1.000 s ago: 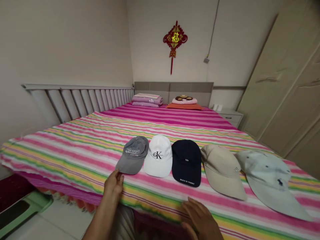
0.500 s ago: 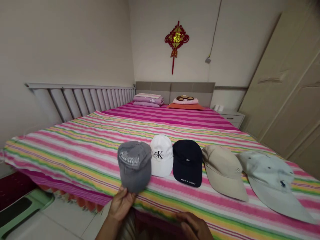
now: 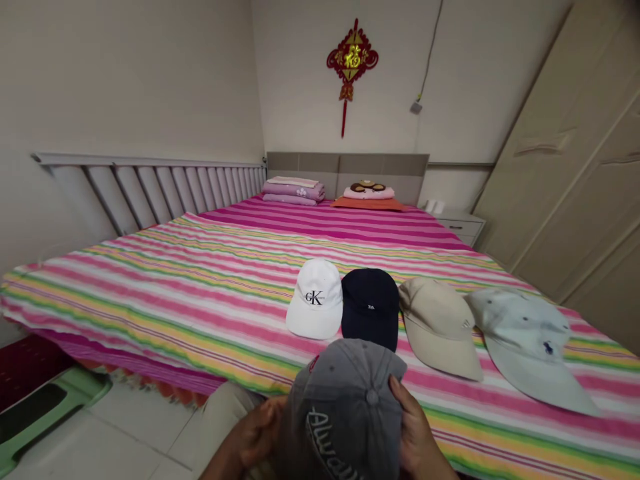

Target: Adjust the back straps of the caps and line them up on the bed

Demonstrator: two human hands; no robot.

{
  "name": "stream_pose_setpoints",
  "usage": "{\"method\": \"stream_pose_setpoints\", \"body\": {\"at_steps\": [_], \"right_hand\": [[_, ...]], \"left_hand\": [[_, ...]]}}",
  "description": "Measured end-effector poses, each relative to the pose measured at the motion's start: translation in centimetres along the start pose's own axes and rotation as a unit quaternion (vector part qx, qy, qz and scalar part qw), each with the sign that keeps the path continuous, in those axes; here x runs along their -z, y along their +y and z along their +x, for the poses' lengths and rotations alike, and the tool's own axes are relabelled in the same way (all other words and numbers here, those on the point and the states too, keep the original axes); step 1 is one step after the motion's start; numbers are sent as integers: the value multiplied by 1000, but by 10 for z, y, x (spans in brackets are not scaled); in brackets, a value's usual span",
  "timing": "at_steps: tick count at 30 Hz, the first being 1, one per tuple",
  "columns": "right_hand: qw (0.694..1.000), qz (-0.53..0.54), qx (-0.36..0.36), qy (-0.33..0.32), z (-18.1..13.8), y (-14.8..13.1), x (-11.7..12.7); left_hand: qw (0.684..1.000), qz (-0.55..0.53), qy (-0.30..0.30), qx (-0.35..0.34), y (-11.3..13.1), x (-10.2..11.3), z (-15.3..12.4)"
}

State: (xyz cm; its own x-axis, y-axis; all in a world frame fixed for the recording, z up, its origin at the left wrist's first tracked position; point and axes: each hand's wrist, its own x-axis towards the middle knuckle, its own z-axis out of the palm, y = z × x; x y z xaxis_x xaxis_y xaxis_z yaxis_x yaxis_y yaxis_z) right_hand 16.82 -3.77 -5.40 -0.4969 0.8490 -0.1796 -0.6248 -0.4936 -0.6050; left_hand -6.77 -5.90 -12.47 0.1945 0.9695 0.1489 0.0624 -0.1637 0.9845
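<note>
A grey baseball cap with white script lettering is held up close to me, its crown toward the bed. My right hand grips its right side, thumb on the outside. At the cap's left edge, my left hand is closed, fingers curled at the brim side, partly hidden by the cap. Behind it on the bed lie a white cap with black letters and a navy cap, whose brim is partly covered by the grey one. Further right are a beige cap and a pale blue-grey cap.
The caps lie on a striped bedspread. Folded purple bedding and an orange cushion sit by the headboard. A metal rail runs along the left. A green stool stands at lower left.
The grey cap has left the bed beside the white cap and come toward me and to the right, turned around. My right hand has taken hold of it too.
</note>
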Motion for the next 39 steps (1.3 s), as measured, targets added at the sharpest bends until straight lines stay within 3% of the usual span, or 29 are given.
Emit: {"method": "stream_pose_setpoints", "body": {"at_steps": [1, 3, 8, 12, 15, 19, 24, 30, 39], "right_hand": [[1000, -5, 17, 3, -3, 0, 0], [999, -25, 42, -4, -7, 2, -1], [988, -135, 69, -29, -17, 9, 2], [976, -206, 61, -48, -28, 9, 18], [986, -158, 45, -37, -34, 7, 25], [998, -64, 18, -5, -34, 5, 11], [998, -5, 11, -59, -29, 0, -9], [989, -104, 33, -103, -25, 0, -4], [975, -215, 30, -53, -26, -1, -15]], "left_hand": [[992, -90, -74, 41, 9, 3, 7], [967, -182, -152, 95, 26, 3, 23], [917, -291, -233, 145, 50, -15, 52], [898, -370, -196, 134, 60, -30, 59], [895, -382, -182, 140, 66, -35, 57], [889, -372, -206, 168, 72, -38, 54], [902, -320, -220, 188, 89, -36, 51], [923, -228, -250, 184, 109, -41, 48], [925, -257, -175, 218, 101, -56, 48]]}}
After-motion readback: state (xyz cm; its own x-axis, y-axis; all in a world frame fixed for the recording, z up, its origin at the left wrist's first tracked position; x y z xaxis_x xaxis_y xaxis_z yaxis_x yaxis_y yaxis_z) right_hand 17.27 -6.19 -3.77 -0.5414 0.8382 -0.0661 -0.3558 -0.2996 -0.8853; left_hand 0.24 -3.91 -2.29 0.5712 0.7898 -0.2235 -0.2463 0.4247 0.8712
